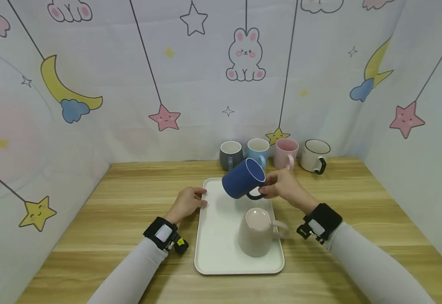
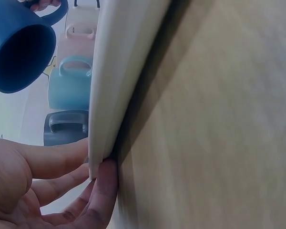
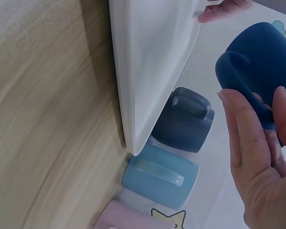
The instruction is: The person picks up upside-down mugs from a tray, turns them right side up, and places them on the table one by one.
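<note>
In the head view my right hand [image 1: 286, 188] holds a dark blue mug [image 1: 240, 180] by its handle. The mug is tilted above the far part of a white tray [image 1: 217, 236], its mouth turned up and to the right. The right wrist view shows the fingers curled at the mug's handle [image 3: 238, 78]. At the tray's far left edge, my left hand [image 1: 187, 203] pinches the rim [image 2: 105, 119], as seen in the left wrist view. On the tray a beige mug [image 1: 252, 236] stands upside down, handle to the right.
Along the wall at the back stand a dark grey mug [image 1: 225, 161], a light blue mug [image 1: 257, 147], a pink mug [image 1: 282, 157] and a white mug [image 1: 310, 160] with a black handle, all upright. A patterned cloth [image 1: 205, 84] hangs behind the wooden table [image 1: 129, 202].
</note>
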The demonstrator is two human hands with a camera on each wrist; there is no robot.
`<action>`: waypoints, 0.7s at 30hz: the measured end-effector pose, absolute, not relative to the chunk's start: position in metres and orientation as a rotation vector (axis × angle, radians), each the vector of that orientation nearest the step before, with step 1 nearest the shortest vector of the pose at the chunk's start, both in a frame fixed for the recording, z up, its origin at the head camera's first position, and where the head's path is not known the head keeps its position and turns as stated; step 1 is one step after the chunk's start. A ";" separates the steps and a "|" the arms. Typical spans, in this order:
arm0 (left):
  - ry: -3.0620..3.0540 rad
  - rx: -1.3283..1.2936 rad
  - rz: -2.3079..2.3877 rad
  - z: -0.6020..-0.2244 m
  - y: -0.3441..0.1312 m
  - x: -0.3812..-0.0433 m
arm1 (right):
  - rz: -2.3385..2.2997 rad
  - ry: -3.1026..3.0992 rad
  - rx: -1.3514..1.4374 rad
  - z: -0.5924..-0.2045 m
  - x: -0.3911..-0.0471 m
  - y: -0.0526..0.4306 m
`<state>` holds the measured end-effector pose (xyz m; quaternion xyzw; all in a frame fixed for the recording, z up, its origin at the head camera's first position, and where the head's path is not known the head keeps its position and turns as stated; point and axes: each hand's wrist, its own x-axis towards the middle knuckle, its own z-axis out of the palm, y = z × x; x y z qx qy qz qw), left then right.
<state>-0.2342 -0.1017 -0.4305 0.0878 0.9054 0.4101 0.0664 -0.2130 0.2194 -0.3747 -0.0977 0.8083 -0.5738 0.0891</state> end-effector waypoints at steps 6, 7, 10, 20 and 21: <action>2.724 0.271 1.244 -0.431 -0.102 -0.235 | -1.733 2.368 -0.290 -0.373 -0.217 0.216; 2.723 0.273 1.244 -0.432 -0.102 -0.235 | -1.735 2.361 -0.288 -0.373 -0.219 0.215; 2.744 0.288 1.226 -0.432 -0.102 -0.236 | -1.751 2.332 -0.299 -0.370 -0.221 0.213; 2.826 0.397 1.244 -0.420 -0.095 -0.233 | -1.827 2.254 -0.293 -0.360 -0.224 0.200; 2.824 0.415 1.268 -0.418 -0.094 -0.233 | -1.829 2.252 -0.291 -0.360 -0.224 0.200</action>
